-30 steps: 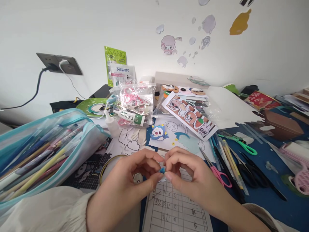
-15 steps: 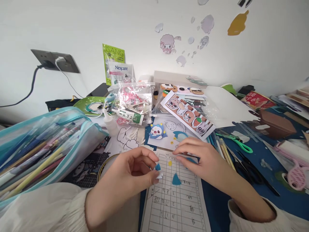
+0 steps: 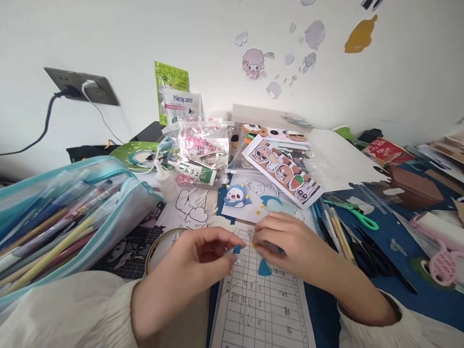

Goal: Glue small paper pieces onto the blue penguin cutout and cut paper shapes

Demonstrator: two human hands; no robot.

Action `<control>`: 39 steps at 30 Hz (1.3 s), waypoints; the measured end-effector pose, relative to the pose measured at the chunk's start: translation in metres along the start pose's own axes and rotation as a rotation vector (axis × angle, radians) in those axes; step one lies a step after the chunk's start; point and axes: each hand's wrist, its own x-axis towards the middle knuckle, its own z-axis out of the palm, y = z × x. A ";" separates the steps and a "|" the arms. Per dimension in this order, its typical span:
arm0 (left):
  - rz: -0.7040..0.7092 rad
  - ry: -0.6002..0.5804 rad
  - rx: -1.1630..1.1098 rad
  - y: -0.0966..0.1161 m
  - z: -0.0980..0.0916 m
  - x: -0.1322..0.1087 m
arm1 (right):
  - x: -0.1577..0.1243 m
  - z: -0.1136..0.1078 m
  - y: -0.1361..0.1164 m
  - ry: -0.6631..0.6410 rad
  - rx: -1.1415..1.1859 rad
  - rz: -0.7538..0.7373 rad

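One blue scrap (image 3: 237, 249) stays pinched in left hand (image 3: 194, 261); right hand (image 3: 290, 241) has reached yellow piece (image 3: 254, 245), grip unclear.

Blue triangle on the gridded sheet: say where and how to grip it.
I'd pinch the blue triangle by its wide near edge, from the wearer's side: it appears flat, narrowing away, with the right hand close to its far end.

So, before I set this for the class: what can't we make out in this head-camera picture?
All in the head view:
Blue-and-white piece: partly hidden by the left hand.
Yellow piece: partly covered by the right hand; whether it is gripped is unclear.
Ruled sheet: cut off by the bottom edge; its small print is too tiny to read.
Pencil case: cut off by the left edge.
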 end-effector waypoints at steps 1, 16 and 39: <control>0.000 0.003 0.009 0.000 0.000 0.000 | 0.001 0.000 0.000 -0.003 0.024 0.021; -0.050 -0.014 -0.049 0.000 0.002 0.004 | 0.004 -0.018 -0.039 0.171 0.230 0.011; -0.070 -0.032 -0.037 -0.008 -0.001 0.003 | 0.004 -0.012 -0.041 0.081 0.052 -0.033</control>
